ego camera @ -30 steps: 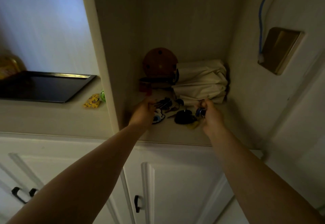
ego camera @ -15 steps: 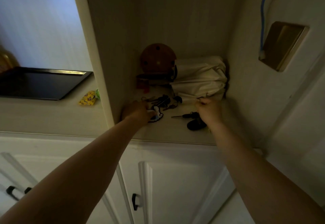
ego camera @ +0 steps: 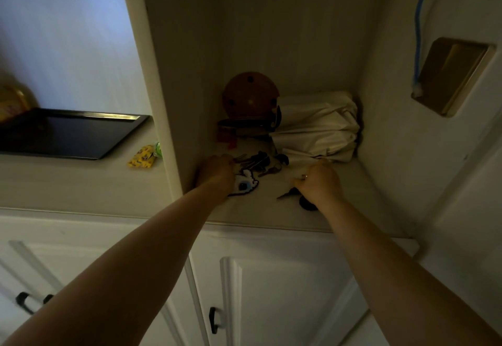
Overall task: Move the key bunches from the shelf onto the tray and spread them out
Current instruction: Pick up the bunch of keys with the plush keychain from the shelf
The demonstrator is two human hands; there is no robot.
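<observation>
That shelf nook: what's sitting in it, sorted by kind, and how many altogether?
Key bunches: 2, dark keys with white cartoon charm, black fob bunch
Round brown wooden disc: 1
Folded cream cloth bag: 1
Small red item: 1
Total: 5

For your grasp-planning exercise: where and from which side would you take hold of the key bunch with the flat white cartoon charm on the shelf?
Grip the dark keys where they cluster behind the flat white cartoon charm, probably from above and the open front; the charm lies flat, giving little edge.
</observation>
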